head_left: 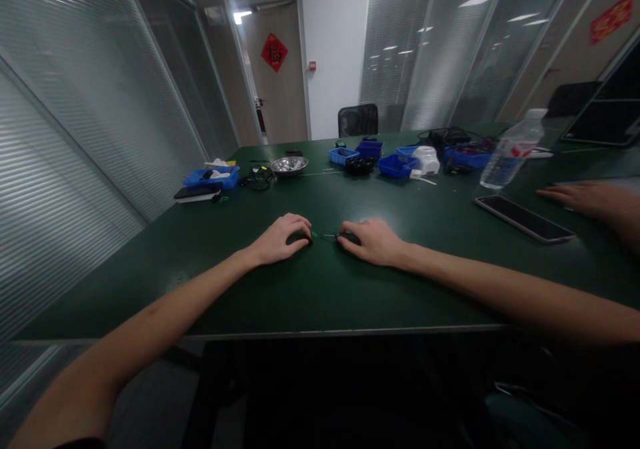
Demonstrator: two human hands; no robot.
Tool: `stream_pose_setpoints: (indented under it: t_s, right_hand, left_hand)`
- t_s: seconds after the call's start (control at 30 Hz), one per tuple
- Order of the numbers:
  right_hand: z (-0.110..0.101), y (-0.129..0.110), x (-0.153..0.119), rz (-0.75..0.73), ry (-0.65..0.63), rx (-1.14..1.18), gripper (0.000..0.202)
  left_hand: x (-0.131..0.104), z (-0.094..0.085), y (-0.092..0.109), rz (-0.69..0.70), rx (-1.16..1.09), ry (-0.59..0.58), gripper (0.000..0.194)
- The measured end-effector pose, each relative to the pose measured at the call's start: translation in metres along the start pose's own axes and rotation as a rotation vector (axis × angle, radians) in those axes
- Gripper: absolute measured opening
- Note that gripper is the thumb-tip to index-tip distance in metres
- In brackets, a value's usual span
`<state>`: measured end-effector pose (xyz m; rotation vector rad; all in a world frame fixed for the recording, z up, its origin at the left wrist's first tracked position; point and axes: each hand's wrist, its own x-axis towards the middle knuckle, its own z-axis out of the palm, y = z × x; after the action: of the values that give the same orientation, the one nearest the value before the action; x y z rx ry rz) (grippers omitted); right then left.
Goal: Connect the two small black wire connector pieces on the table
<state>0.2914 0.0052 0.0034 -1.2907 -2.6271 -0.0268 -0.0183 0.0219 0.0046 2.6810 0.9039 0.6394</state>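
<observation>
- Near the middle of the frame, on the dark green counter (320, 289), lies a small thing I can only partly make out: a dark lump under each of my hands, joined by a thin dark line with a tiny green piece (315, 235) on it.
- That green piece sits just beside my left hand's fingertips, between the two hands; the thin line runs from it toward the right hand.
- My left hand (280, 239) is curled, fingers drawn together over the left dark end (299, 238), pressing or gripping it against the counter.
- My right hand (373, 241) is likewise curled, fingertips closed on the right dark end (349, 238); how firmly either hand grips, I cannot tell.
- At the right edge of the frame another person's hand (583, 199) lies flat on the counter, near a phone (525, 219) lying face up.
- Farther back, in the upper middle, stand blue trays (395, 165), a metal bowl (289, 165) and a tilted water bottle (510, 152).
</observation>
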Motion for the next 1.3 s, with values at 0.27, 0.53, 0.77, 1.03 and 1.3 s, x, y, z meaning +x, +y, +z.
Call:
stream_pose_setpoints:
  t_s: [0.27, 0.53, 0.77, 1.03, 1.3]
  right_hand:
    - [0.0, 0.001, 0.0, -0.01, 0.002, 0.026, 0.039]
    - [-0.004, -0.001, 0.0, 0.009, -0.028, 0.013, 0.041]
    - [-0.002, 0.0, 0.0, 0.013, -0.037, 0.031, 0.042]
    - [-0.003, 0.0, 0.0, 0.007, -0.025, 0.036, 0.041]
    - [0.0, 0.004, 0.0, -0.008, -0.015, 0.038, 0.042]
  left_hand:
    - [-0.001, -0.001, -0.008, -0.04, -0.018, -0.039, 0.02]
    - [-0.001, -0.001, -0.005, -0.023, -0.016, -0.035, 0.017]
    - [-0.001, 0.001, 0.001, 0.044, -0.093, -0.073, 0.016]
    - [-0.02, -0.031, -0.055, -0.101, 0.108, -0.088, 0.034]
    - [-0.138, -0.13, -0.182, -0.63, 0.367, 0.052, 0.035]
